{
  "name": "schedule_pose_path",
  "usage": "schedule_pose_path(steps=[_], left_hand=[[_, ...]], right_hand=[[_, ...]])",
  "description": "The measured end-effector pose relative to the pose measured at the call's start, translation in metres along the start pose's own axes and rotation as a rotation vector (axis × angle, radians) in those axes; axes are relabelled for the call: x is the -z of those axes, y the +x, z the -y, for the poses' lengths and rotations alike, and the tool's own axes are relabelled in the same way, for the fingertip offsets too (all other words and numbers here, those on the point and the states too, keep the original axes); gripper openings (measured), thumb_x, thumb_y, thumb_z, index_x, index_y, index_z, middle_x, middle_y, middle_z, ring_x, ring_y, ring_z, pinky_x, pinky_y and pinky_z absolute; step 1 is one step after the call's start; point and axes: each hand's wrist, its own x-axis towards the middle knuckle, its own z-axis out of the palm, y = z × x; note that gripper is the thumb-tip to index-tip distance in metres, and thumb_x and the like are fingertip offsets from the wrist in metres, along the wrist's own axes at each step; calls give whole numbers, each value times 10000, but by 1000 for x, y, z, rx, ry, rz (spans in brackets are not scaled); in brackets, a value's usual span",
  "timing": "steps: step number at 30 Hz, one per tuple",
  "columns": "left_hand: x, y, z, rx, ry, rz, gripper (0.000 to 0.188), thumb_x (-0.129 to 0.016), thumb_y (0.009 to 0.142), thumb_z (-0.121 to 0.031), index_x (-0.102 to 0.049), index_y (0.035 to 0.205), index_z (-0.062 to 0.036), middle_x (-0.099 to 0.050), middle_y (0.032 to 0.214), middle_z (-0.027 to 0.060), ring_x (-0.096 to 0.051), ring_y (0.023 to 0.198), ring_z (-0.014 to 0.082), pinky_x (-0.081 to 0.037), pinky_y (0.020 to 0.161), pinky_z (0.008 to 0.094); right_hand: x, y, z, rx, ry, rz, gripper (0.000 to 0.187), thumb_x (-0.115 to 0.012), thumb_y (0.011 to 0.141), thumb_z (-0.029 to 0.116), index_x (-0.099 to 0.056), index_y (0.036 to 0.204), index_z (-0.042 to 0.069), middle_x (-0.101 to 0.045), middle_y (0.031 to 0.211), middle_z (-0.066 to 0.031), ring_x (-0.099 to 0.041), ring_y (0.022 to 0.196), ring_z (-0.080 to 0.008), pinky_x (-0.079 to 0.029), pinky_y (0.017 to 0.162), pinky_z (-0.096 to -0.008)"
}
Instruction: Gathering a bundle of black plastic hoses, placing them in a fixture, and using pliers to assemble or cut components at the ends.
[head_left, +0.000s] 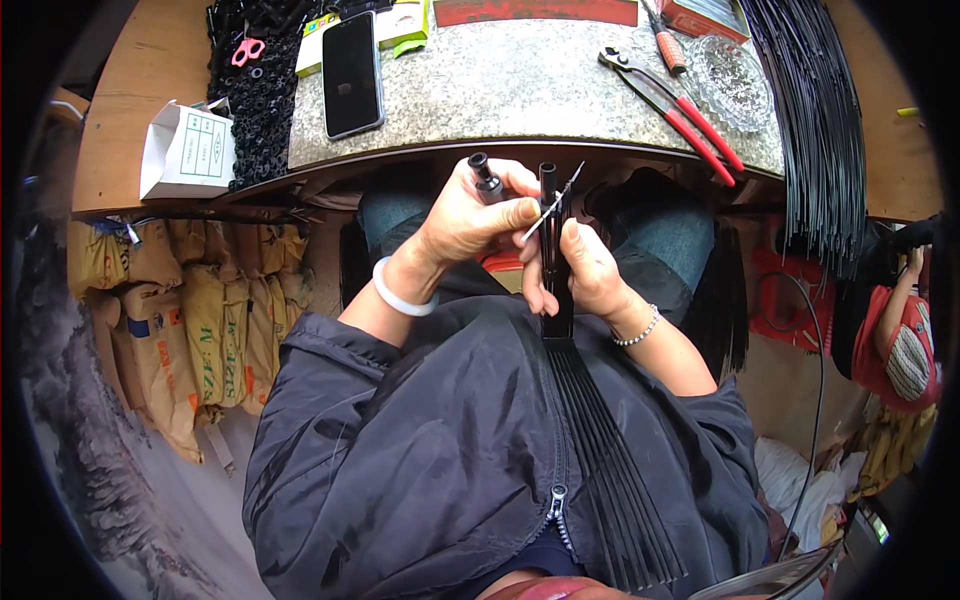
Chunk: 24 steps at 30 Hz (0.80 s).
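Observation:
My left hand (475, 215) is closed. A short black tubular fitting (486, 178) with a flared end sticks up from its fingers, and thumb and fingertips pinch a thin silvery piece of wire (562, 197), whose upper part looks twisted. The wire slants across a black tube (548, 178) at the top of a bundle of thin black ribs (610, 450), which resembles an umbrella frame. My right hand (592, 268) is wrapped round the upper end of this bundle. Below the grip the ribs fan down over my dark jacket. How the wire meets the bundle is partly hidden by fingers.
On the speckled tabletop (500, 85) lie red-handled pliers (680, 120), a phone (352, 75), a glass dish (732, 82) and an orange-handled tool (668, 50). A white box (188, 150) stands left beside small black parts (262, 120). Long black rods (820, 130) overhang the right edge.

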Motion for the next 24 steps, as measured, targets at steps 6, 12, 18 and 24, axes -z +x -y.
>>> schedule_pose_path(steps=[6, 12, 18, 24], left_hand=[[-4, 2, -1, 11, 73, -141, 197, -714, 791, -88, -633, 952, -7, -617, 714, 29, -540, 568, 62, -406, 492, 175], [-13, -15, -9, -391, 401, -255, 276, -677, 823, -152, -597, 990, 52, -599, 711, 51, -510, 549, 59, -419, 484, 179], [-40, -20, -18, -340, 487, -273, 330, -720, 745, -7, -586, 1044, 39, -611, 736, 52, -572, 635, 69, -446, 527, 172], [-18, -3, -31, -298, 65, -345, 438, -461, 961, -151, -294, 1332, 11, -543, 1106, 160, -563, 1003, 197, -470, 844, 291]], right_hand=[[4, -1, -10, -9, 25, -82, 574, -301, 951, 525, -494, 804, 5, -439, 484, -48, -399, 383, -112, -371, 400, -241], [3, -1, -9, -45, 36, -163, 568, -296, 951, 529, -474, 744, 32, -437, 480, -48, -397, 386, -114, -369, 408, -243], [-1, 2, -6, -50, 12, -182, 560, -294, 951, 532, -464, 740, 42, -452, 498, -50, -398, 391, -110, -375, 415, -244], [-2, 0, -9, -66, 7, -211, 561, -295, 948, 537, -464, 741, 45, -450, 495, -49, -406, 396, -113, -382, 417, -245]])
